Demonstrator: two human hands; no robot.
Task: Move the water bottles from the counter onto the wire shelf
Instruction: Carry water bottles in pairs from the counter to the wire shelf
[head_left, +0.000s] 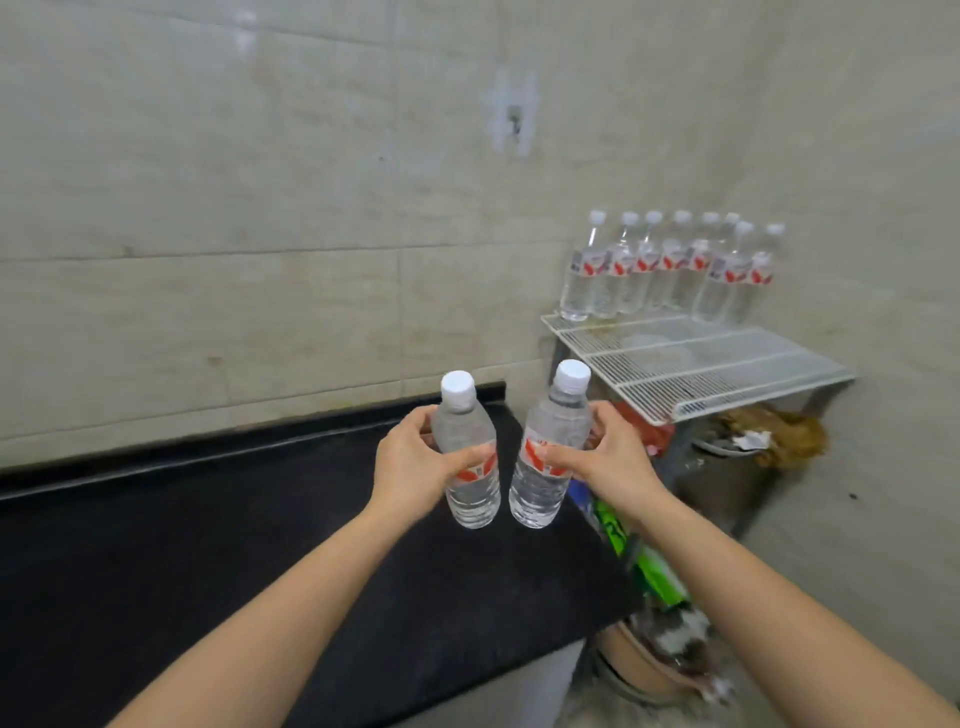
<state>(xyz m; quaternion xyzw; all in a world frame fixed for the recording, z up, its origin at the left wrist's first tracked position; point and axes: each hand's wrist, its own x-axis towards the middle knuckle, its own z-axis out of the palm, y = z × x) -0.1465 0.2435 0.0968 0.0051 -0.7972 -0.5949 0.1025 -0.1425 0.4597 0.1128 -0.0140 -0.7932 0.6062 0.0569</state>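
My left hand (410, 462) grips a clear water bottle (467, 488) with a white cap and a red-and-white label, held upright above the black counter (208, 545). My right hand (608, 457) grips a second, matching water bottle (545, 467), tilted slightly, just right of the first. Both bottles hang in the air near the counter's right end. The white wire shelf (727, 369) stands to the right in the corner. Several more bottles (670, 270) stand in a row along its back edge; its front part is bare wire.
Tiled walls rise behind the counter and the shelf. Under and beside the shelf lie a red bag (649, 426), brown clutter (774, 431), green packaging (654, 566) and a round pot (649, 670) on the floor between counter and right wall.
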